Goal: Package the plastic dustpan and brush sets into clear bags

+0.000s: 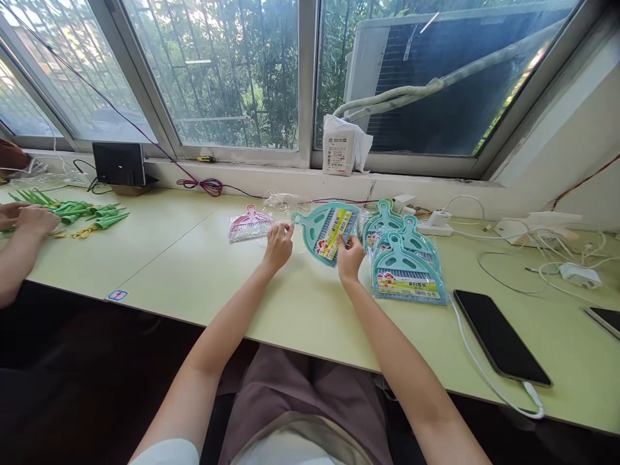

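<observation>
A teal dustpan-and-brush set [314, 227] with a colourful label is held tilted above the table, its handle pointing left. My left hand [279, 247] is closed at the handle end, thumb and forefinger pinching there. On the right side, my right hand [351, 259] grips the set by its wide brush edge, thumb over the label. Just right of it, several teal dustpan sets [411, 282] in clear wrapping lie overlapping. A pink dustpan set [250, 226], wrapped in plastic, lies left of the held one, behind my left hand.
A black phone [501, 336] charges on a white cable at right, near tangled cords and adapters [580, 276]. Crumpled clear plastic [283, 201] lies at the back. At far left another person's hands [36, 219] are beside green cone-shaped pieces [110, 218]. A tablet [119, 164] stands behind.
</observation>
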A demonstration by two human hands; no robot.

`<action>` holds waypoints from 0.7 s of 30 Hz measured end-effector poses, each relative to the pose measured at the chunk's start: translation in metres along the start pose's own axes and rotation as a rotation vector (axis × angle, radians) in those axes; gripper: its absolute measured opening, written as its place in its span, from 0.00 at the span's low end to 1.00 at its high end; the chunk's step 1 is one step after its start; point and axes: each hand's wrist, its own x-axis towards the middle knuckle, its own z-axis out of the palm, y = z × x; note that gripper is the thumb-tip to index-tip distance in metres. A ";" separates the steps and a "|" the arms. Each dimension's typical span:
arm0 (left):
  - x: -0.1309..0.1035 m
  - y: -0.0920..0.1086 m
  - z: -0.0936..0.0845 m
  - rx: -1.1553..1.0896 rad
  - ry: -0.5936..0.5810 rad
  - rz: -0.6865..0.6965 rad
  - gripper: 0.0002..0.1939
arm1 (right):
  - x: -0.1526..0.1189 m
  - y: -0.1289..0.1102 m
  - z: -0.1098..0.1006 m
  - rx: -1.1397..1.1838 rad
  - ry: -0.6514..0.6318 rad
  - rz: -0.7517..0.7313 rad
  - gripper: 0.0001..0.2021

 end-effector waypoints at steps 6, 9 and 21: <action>0.002 0.006 -0.013 -0.062 0.072 0.024 0.30 | -0.012 -0.016 0.003 -0.082 -0.063 -0.146 0.15; 0.004 0.010 -0.018 -0.052 0.094 0.042 0.30 | -0.013 -0.015 0.003 -0.046 -0.057 -0.080 0.13; 0.003 0.032 -0.032 -0.072 0.220 -0.004 0.23 | -0.011 -0.008 0.010 0.289 -0.167 0.086 0.17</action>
